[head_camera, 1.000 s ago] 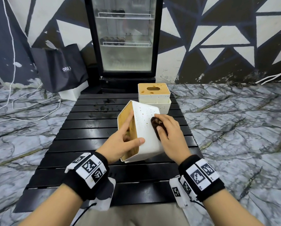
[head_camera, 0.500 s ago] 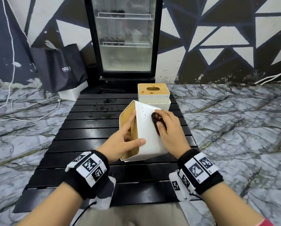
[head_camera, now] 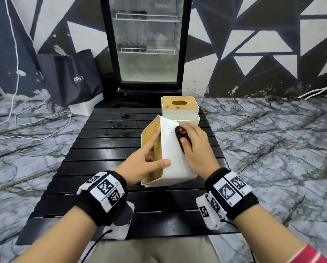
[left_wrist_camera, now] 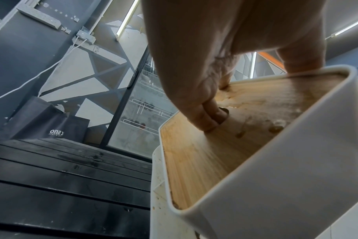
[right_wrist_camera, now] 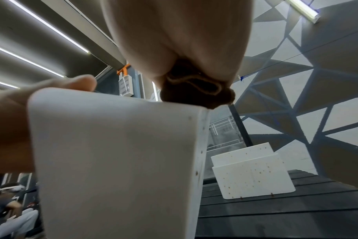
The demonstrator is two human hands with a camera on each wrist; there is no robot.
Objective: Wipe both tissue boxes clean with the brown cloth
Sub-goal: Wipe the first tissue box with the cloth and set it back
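A white tissue box (head_camera: 173,158) with a stained wooden lid is tipped on its edge on the black slatted table (head_camera: 102,141), lid facing left. My left hand (head_camera: 145,160) grips it, fingers (left_wrist_camera: 210,116) hooked into the lid slot and thumb across the white side. My right hand (head_camera: 195,147) holds the bunched brown cloth (head_camera: 179,135) pressed on the speckled upper side of the box (right_wrist_camera: 117,158); the cloth (right_wrist_camera: 196,92) sits at the top edge. A second white tissue box (head_camera: 179,109) stands upright behind, its side (right_wrist_camera: 251,174) dotted with brown specks.
A glass-door fridge (head_camera: 145,46) stands behind the table's far end, with a dark shopping bag (head_camera: 71,76) to its left. White cables (head_camera: 16,118) trail over the marble floor. Dried smudges mark the table slats (head_camera: 119,124). Other people (right_wrist_camera: 8,203) sit in the background.
The right hand has slid the brown cloth a little up the box's side toward its far edge. The left hand keeps the same hold on the tilted box.
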